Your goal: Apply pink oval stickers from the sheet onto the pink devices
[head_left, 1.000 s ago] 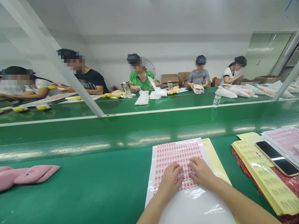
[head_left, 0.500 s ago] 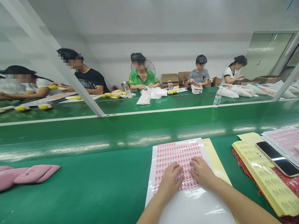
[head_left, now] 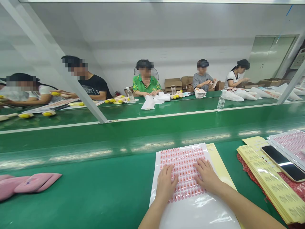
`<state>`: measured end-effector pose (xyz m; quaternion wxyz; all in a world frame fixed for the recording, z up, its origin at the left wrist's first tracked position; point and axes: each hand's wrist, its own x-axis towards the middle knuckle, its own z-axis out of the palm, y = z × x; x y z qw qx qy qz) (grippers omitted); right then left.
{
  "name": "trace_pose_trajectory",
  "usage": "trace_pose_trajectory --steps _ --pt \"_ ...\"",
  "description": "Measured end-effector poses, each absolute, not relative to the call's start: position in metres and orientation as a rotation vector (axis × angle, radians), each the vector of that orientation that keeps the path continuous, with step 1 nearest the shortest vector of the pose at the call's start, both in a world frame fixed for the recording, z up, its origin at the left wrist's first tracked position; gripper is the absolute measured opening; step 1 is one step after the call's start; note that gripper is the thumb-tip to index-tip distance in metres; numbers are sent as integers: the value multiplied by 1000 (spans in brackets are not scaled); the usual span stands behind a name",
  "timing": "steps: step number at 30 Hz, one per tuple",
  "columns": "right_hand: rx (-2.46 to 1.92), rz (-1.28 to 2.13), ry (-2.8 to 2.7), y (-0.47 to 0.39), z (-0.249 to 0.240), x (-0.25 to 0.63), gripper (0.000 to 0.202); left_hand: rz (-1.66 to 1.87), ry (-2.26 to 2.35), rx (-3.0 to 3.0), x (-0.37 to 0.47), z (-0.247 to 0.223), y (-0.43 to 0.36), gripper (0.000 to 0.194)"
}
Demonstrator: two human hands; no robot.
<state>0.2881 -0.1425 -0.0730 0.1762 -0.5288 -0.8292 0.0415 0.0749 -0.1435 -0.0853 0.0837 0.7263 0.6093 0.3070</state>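
A white sheet (head_left: 190,213) bearing rows of small pink oval stickers (head_left: 185,173) lies on the green table. My left hand (head_left: 166,183) rests palm down on the left part of the rows, fingers slightly spread and nothing held. On the right part of the same rows lies my right hand (head_left: 206,176), its fingers apart and also empty. A yellow sheet (head_left: 220,162) sticks out from under the white sheet on the right.
Yellow label sheets (head_left: 269,181) are stacked at right, beside a phone (head_left: 284,162) and more pink sticker sheets (head_left: 290,143). A pink fabric item (head_left: 30,183) lies at left. Beyond a divider with a bottle (head_left: 221,101), several people work at a green table.
My left hand has moved left across the stickers, widening the gap between my hands. My right hand stays in nearly the same place. The view has tilted slightly upward.
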Motion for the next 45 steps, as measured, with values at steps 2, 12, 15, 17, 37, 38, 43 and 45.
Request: trace_pose_trajectory --steps 2,12,15,17,37,38,43,45 --pt "-1503 144 -2377 -142 -73 289 42 933 1787 2116 75 -83 -144 33" --pt "-1473 167 -2311 -139 -71 290 41 972 1643 1906 41 -68 -136 30" --pt "-1479 151 -2277 -139 -70 290 36 1014 1666 1867 35 -68 -135 31" --pt "-1478 139 -2267 -139 -69 291 35 979 1628 1883 35 -66 -137 36" --pt "-1373 323 -2187 -137 -65 290 36 759 1600 2072 43 -69 -138 49" --pt "-1344 333 -2150 -136 -64 292 35 801 1609 2071 44 -70 -137 47" --pt "-1244 375 -2086 -127 -53 289 29 1001 1626 2053 47 -73 -131 30" --pt "-1233 373 -2083 -122 -52 284 27 1052 1630 2054 47 -73 -130 25"
